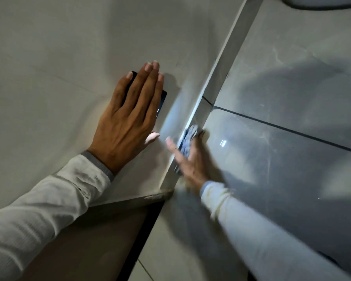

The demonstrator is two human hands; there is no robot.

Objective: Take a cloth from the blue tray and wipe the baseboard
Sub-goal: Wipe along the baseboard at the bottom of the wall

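My right hand (190, 159) grips a crumpled blue-grey cloth (187, 138) and presses it against the grey baseboard (227, 63), which runs diagonally from the upper right down to the wall's corner. The hand and cloth are blurred. My left hand (128, 118) lies flat on the wall (49, 67) with fingers together, pinning a thin dark flat object (162, 102) under it. The blue tray is out of view.
Glossy grey floor tiles (292, 149) with dark grout lines fill the right side. The wall ends at a corner (166, 191) near my wrists, with a dark brown surface (99, 240) below it. A curved white object (322, 1) shows at the top right.
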